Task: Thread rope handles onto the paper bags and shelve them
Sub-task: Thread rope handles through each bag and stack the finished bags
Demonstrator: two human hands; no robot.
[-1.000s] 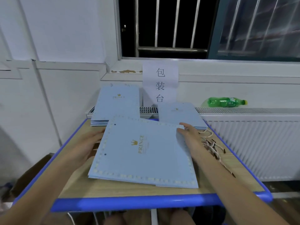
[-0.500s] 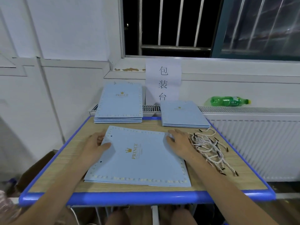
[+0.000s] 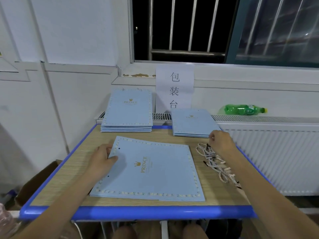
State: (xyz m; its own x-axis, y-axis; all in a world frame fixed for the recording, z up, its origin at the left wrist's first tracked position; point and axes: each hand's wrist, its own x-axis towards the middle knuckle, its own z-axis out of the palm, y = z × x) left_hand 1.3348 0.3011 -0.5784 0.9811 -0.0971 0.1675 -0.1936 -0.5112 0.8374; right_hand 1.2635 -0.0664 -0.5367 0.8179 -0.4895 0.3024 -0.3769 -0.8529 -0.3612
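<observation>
At the table [image 3: 51,190], the left hand [image 3: 101,161] grips the near paper bag [image 3: 155,171] by its punched left edge while the right hand [image 3: 221,140], fingers curled, apparently pinches one rope handle from the rope pile [image 3: 214,161], ready for threading.

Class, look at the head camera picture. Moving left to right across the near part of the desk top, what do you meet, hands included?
Left hand holding the bag's edge → flat blue paper bag → pile of rope handles → right hand, its fingers curled at the far end of the ropes.
</observation>
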